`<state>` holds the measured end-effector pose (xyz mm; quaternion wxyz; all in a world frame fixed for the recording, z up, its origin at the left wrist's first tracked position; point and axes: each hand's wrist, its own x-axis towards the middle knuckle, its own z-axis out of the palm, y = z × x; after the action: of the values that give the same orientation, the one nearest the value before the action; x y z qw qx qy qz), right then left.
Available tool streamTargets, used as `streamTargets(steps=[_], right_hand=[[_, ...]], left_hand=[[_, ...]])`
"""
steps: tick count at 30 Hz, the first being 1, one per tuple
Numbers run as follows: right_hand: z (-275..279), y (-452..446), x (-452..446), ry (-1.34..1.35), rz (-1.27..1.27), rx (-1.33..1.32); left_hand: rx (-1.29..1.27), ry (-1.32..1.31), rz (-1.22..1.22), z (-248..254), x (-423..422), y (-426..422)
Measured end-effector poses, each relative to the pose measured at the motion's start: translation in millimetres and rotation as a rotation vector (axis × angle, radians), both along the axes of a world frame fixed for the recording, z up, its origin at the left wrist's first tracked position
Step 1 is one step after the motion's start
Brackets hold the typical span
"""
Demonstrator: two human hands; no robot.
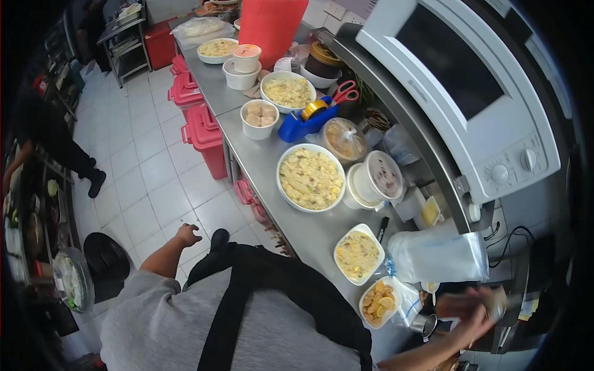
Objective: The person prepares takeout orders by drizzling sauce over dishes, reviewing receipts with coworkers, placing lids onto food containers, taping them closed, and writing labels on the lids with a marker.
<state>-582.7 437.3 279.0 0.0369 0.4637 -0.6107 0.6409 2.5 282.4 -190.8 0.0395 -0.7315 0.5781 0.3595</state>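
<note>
My left hand [187, 235] hangs over the tiled floor, away from the counter, with nothing in it and its fingers loosely apart. Motion blurs my right hand [477, 315], which reaches past the near end of the counter. A reddish-brown object [456, 304] is at its fingers, too smeared to name; whether the hand grips it does not show. Close to that hand are a small metal pot [424, 324] and a white bowl of fried pieces with lemon slices [378, 302]. A square white bowl of fried rice [359, 255] and a black marker [383, 229] lie farther along.
Along the steel counter [247, 162] stand more fried rice bowls [311, 177], lidded tubs [378, 175], a blue tape dispenser [307, 122] and red scissors [345, 93]. A microwave [458, 86] sits on the shelf above plastic bags [439, 256]. Red bins [207, 133] line the floor; another person [49, 130] stands left.
</note>
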Motion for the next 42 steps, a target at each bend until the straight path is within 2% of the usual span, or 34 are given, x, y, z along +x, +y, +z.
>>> streamTargets(steps=[1,2,3,4,5,6,7,9,14,18,20,21,22,23,25,27,28,29,30,32,34,36,40,42], right_hand=[[-10,-27,12,-0.034,0.164,0.151],[-33,-60,24,-0.122,0.141,0.3],[-37,-100,68,-0.161,0.275,0.449],[-51,-144,102,0.101,0.407,0.447],[-62,-186,135,0.125,0.551,0.485],[-85,-225,147,0.385,0.514,0.55],[-77,-254,187,0.423,0.552,0.684],[-94,-311,227,0.63,0.464,0.856],[-100,-398,295,1.168,0.475,0.997],[-90,-435,326,1.275,0.304,1.01],[-84,-447,326,1.348,0.312,1.176],[-79,-449,325,1.384,0.313,1.258],[-71,-446,328,1.438,0.342,1.339],[-71,-448,327,1.445,0.319,1.316],[-74,-448,326,1.455,0.275,1.275],[-74,-451,329,1.422,0.248,1.297],[-74,-452,332,1.407,0.236,1.305],[-74,-451,335,1.385,0.309,1.313],[-74,-447,339,1.36,0.38,1.321],[-74,-441,350,1.32,0.464,1.285],[-79,-447,355,1.348,0.359,1.259],[-77,-451,356,1.375,0.26,1.247],[-71,-447,349,1.417,0.343,1.365],[-77,-447,347,1.358,0.326,1.337]], left_hand=[[-0.035,0.037,-0.025,-3,10,-10],[-0.069,0.073,-0.053,-6,21,-20],[-0.098,0.11,-0.084,-8,31,-28],[-0.145,0.113,-0.086,-5,41,-36],[-0.16,0.152,-0.048,-4,58,-43],[-0.174,0.193,-0.009,-3,74,-49],[-0.186,0.235,0.033,-5,89,-53],[-0.175,0.244,0.105,-21,132,-54],[-0.112,0.208,0.282,-54,226,-31],[0.008,0.216,0.343,-64,253,-12],[0.072,0.211,0.337,-58,255,-11],[0.105,0.287,0.391,-73,260,-10],[0.111,0.424,0.482,-116,273,-4],[0.118,0.562,0.572,-119,271,-7],[0.155,0.533,0.53,-126,271,-12],[0.162,0.473,0.469,-96,260,-28],[0.151,0.428,0.431,-62,248,-41],[0.139,0.383,0.393,-45,243,-49],[0.115,0.456,0.429,-60,247,-54],[0.095,0.461,0.453,-51,245,-65],[0.078,0.459,0.449,-44,244,-73],[0.071,0.504,0.451,-58,250,-75],[0.086,0.609,0.479,-108,269,-64],[0.1,0.53,0.436,-102,269,-56]])
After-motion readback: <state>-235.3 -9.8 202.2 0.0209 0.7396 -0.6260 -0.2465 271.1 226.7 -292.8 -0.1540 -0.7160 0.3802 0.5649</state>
